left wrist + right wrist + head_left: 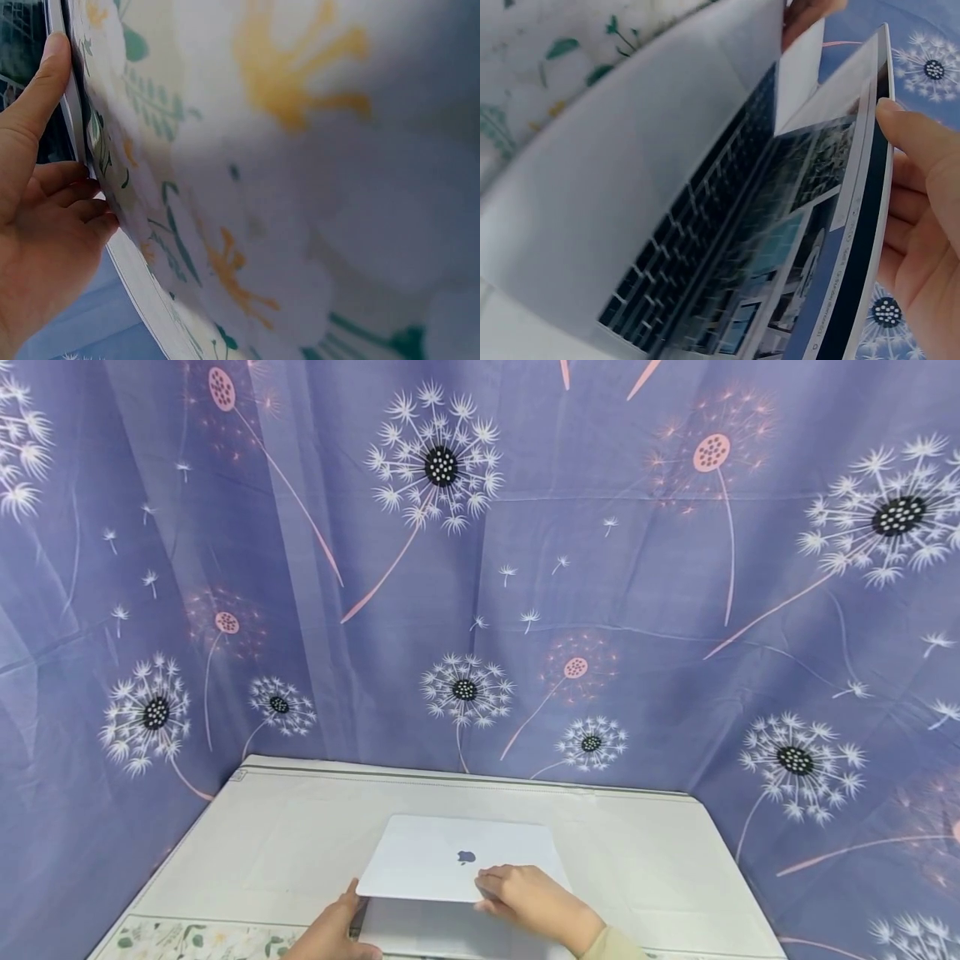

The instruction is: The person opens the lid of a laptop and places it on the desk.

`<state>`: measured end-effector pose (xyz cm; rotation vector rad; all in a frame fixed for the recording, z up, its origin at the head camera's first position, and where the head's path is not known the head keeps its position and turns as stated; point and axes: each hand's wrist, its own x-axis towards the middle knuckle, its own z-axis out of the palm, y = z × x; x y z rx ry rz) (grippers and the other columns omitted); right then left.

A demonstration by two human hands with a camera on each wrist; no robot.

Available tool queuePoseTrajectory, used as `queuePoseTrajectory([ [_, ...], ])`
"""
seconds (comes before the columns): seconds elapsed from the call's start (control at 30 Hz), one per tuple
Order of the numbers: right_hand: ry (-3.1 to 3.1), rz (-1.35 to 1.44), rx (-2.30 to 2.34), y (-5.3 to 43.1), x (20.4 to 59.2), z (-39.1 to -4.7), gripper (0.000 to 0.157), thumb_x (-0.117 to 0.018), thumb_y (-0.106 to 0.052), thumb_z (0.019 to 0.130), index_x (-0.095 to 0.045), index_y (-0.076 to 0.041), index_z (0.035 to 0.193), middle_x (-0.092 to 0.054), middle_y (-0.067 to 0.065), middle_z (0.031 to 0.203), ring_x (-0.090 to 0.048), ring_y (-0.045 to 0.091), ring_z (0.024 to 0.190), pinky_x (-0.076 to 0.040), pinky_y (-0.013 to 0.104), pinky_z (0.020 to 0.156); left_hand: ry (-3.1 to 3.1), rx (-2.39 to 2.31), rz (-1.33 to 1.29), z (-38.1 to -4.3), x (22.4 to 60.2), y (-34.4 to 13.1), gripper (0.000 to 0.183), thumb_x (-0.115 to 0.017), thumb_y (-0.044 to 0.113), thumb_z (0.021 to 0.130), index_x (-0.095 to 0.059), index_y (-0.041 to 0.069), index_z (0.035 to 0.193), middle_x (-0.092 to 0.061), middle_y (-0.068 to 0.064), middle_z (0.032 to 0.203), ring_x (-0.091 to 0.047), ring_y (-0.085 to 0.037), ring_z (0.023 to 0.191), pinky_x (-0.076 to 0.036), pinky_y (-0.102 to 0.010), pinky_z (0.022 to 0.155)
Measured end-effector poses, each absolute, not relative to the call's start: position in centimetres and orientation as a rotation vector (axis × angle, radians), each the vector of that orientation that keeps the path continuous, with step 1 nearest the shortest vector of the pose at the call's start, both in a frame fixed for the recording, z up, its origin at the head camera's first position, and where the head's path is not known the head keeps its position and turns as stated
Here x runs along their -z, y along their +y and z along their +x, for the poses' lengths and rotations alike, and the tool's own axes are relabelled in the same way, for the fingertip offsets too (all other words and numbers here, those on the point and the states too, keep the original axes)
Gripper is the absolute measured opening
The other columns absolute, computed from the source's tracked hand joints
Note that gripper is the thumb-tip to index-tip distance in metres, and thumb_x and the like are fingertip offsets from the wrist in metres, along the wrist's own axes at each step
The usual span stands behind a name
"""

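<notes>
A silver laptop point(442, 860) with a dark apple logo on its lid stands partly open on the white table. My right hand point(536, 902) pinches the lid's free edge, thumb on the screen side and fingers on the outer side. In the right wrist view the lit screen point(780, 247) and the dark keyboard point(697, 217) show between lid and base. At the base's left side, my left hand point(337, 931) holds the front corner. From the left wrist, its thumb point(46, 82) lies along the laptop's edge while the other fingers bend against the side, close to the tabletop.
The white table point(300, 827) has a floral-print strip point(195, 939) along its front, under the left hand. A blue-purple curtain point(525, 585) with dandelion prints hangs behind the table and at both sides.
</notes>
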<state>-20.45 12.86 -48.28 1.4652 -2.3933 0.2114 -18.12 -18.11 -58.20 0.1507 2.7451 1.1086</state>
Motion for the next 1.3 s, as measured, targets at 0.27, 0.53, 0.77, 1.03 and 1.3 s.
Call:
queuePoseTrajectory([
  [0.27, -2.538, 1.565, -0.458, 13.0, 46.2, -22.1, 0.022, -0.051, -0.025, 0.090, -0.045, -0.019, 0.071, -0.036, -0.014, 0.063, -0.031, -0.005, 0.054, -0.030, 0.007, 0.050, 2.732, -1.067, 0.181, -18.2, 58.4, -18.2, 0.119, -0.070, 0.054, 0.039, -0.027, 0.003, 0.138, -0.037, -0.012, 0.137, -0.019, -0.040, 0.128, -0.011, -0.060, 0.098],
  [0.53, -2.713, 1.536, -0.586, 13.3, 44.1, -24.0, 0.033, -0.046, -0.029, 0.092, -0.063, -0.005, 0.104, -0.066, -0.001, 0.093, -0.052, -0.008, 0.066, -0.048, 0.013, 0.075, 2.695, -0.995, 0.182, -18.2, 58.0, -18.2, 0.111, -0.070, 0.052, 0.044, -0.032, 0.001, 0.135, -0.027, -0.024, 0.139, -0.019, -0.049, 0.124, -0.020, -0.064, 0.093],
  [0.77, -2.848, 1.462, -0.704, 13.4, 42.6, -25.8, 0.034, -0.046, -0.030, 0.092, -0.063, -0.004, 0.107, -0.066, 0.001, 0.096, -0.057, -0.002, 0.069, -0.048, 0.019, 0.082, 2.650, -0.996, 0.206, -18.5, 57.8, -18.4, 0.111, -0.071, 0.050, 0.045, -0.031, -0.002, 0.135, -0.023, -0.026, 0.139, -0.017, -0.050, 0.123, -0.022, -0.065, 0.093],
  [1.03, -2.919, 1.419, -0.835, 13.4, 41.4, -27.5, 0.033, -0.046, -0.030, 0.091, -0.065, -0.006, 0.104, -0.066, 0.002, 0.098, -0.061, 0.004, 0.085, -0.048, 0.019, 0.081, 2.672, -1.036, 0.295, -18.4, 57.5, -18.6, 0.111, -0.071, 0.050, 0.047, -0.030, -0.006, 0.134, -0.024, -0.030, 0.137, -0.018, -0.050, 0.124, -0.021, -0.063, 0.095],
  [1.3, -2.917, 1.297, -0.880, 13.6, 40.8, -28.6, 0.029, -0.051, -0.032, 0.089, -0.068, -0.010, 0.098, -0.065, -0.005, 0.072, -0.043, 0.003, 0.046, -0.048, 0.017, 0.063, 2.685, -1.042, 0.310, -18.5, 57.8, -18.7, 0.113, -0.071, 0.052, 0.046, -0.029, -0.007, 0.133, -0.026, -0.028, 0.137, -0.018, -0.050, 0.124, -0.020, -0.063, 0.095],
])
